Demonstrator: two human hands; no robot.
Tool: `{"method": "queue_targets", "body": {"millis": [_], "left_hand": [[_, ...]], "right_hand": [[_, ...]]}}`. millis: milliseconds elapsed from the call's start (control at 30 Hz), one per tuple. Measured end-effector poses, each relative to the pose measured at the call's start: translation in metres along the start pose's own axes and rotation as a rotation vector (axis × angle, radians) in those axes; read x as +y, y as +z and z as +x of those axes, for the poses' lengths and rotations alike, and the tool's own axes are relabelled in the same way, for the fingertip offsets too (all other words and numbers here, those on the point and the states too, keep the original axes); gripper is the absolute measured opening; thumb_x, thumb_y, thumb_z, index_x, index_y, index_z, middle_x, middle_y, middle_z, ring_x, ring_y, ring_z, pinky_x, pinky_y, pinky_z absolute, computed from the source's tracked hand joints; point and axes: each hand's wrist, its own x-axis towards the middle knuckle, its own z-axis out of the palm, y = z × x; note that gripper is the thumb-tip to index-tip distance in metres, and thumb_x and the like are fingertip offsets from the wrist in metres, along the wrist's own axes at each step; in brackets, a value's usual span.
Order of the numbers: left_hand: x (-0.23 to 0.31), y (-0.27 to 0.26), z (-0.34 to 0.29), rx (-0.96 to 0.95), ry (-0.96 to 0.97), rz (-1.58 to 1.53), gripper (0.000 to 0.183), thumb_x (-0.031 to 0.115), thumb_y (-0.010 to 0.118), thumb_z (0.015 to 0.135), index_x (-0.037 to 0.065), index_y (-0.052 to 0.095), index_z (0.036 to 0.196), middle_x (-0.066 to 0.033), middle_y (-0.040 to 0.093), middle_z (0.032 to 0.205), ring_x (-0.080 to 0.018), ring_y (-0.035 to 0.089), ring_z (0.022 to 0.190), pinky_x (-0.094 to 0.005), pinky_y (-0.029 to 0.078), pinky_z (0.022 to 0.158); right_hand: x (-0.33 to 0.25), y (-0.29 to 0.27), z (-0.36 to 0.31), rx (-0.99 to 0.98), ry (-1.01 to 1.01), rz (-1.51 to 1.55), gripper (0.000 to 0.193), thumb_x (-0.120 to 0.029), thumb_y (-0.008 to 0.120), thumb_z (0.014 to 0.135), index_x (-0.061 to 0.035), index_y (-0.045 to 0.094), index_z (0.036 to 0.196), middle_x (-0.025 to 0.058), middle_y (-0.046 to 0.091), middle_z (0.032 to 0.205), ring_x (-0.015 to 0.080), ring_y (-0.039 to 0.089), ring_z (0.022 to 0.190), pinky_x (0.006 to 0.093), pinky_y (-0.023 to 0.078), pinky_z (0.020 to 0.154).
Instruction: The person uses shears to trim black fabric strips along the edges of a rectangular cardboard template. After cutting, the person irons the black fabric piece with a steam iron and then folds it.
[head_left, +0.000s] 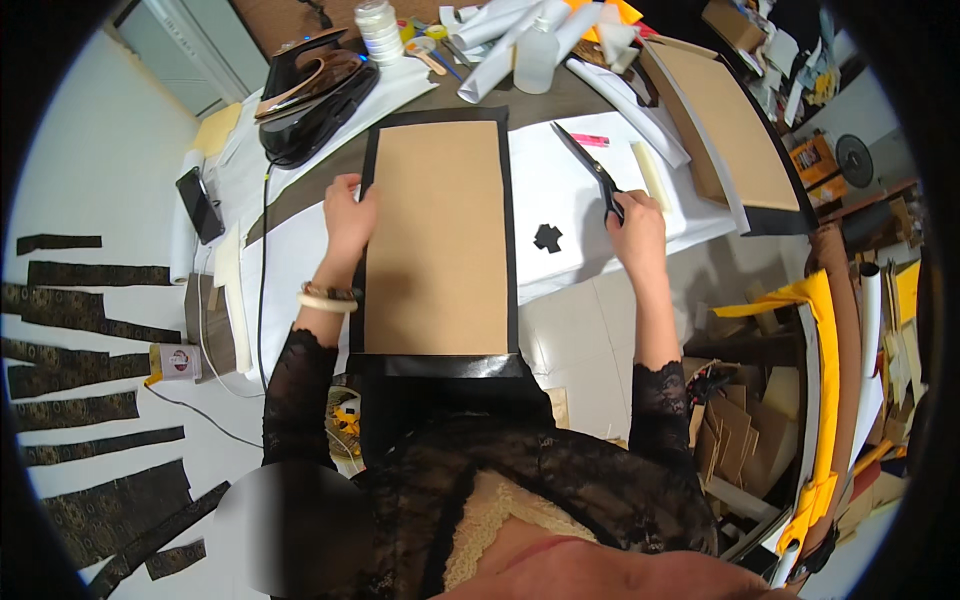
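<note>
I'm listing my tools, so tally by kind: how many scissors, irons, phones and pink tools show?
Scissors: 1, in the right hand
Iron: 1
Phone: 1
Pink tool: 1
Total: 4

One left hand (350, 215) and one right hand (640, 232) show, with two bracelets (326, 303), one black-edged cardboard panel (435, 230), one pair of scissors (584, 155), one black cross-shaped scrap (547, 238), one smartphone (200, 206), one clothes iron (298, 97), one translucent bottle (537, 60) and one white jar (379, 35).
</note>
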Motion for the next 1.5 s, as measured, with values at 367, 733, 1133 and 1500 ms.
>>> {"method": "queue_targets", "body": {"millis": [367, 733, 1133, 1500], "left_hand": [[-0.035, 0.014, 0.063, -0.429, -0.474, -0.446, 0.065, 0.043, 0.048, 0.098, -0.019, 0.055, 0.115, -0.0253, 0.061, 0.119, -0.0280, 0.064, 0.101, -0.0368, 0.049, 0.079], [0.134, -0.150, -0.028, 0.065, 0.300, -0.031, 0.032, 0.035, 0.059, 0.092, 0.004, 0.062, 0.101, -0.0231, 0.064, 0.075, -0.0437, 0.062, 0.072, -0.0463, 0.048, 0.060], [0.175, -0.237, -0.183, 0.097, 1.071, 0.226, 0.020, 0.021, 0.069, 0.083, 0.004, 0.060, 0.079, -0.0022, 0.048, 0.062, -0.0174, 0.049, 0.053, -0.0264, 0.040, 0.049], [0.196, -0.273, -0.177, 0.122, 1.544, 0.507, 0.012, -0.004, 0.055, 0.075, 0.001, 0.057, 0.085, -0.0162, 0.065, 0.081, -0.0209, 0.064, 0.072, -0.0319, 0.059, 0.076]], "right_hand": [[-0.138, 0.061, -0.016, -0.213, 0.135, 0.378, 0.036, -0.017, 0.073, 0.075, 0.0003, 0.054, 0.100, 0.0159, 0.063, 0.065, 0.0345, 0.066, 0.067, 0.0424, 0.053, 0.066], [-0.143, -0.028, -0.085, 0.333, 0.284, 0.956, 0.040, -0.009, 0.071, 0.085, -0.0042, 0.041, 0.111, 0.0050, 0.060, 0.091, 0.0094, 0.054, 0.071, 0.0238, 0.044, 0.063], [-0.175, -0.135, -0.164, -0.817, -0.061, 1.682, 0.059, -0.050, 0.059, 0.091, 0.0047, 0.060, 0.114, 0.0202, 0.062, 0.114, 0.0180, 0.065, 0.095, 0.0271, 0.054, 0.068], [-0.188, -0.163, -0.186, -0.543, -0.290, 2.368, 0.072, -0.060, 0.057, 0.088, 0.0001, 0.053, 0.127, 0.0189, 0.056, 0.128, 0.0194, 0.065, 0.100, 0.0320, 0.054, 0.074]]}}
